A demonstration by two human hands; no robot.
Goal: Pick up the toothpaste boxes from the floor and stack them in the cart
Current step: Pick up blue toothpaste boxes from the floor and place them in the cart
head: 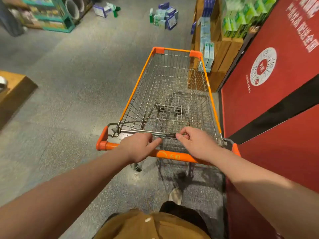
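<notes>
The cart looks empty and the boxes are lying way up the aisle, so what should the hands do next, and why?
Probably close both hands, left and right, on the orange handle and push the cart ahead. Its basket holds nothing, and the toothpaste boxes lie scattered on the floor well beyond it.

A: The cart (172, 94) under the hands?
B: Silver wire mesh, orange rim and handle.
A: Far ahead of the hands?
B: Boxes (164, 15) in blue, white and green on a speckled grey floor (69, 83).
A: Right of the right hand (195, 144)?
B: Red wall (276, 83), black stripe, white round emblem.
</notes>
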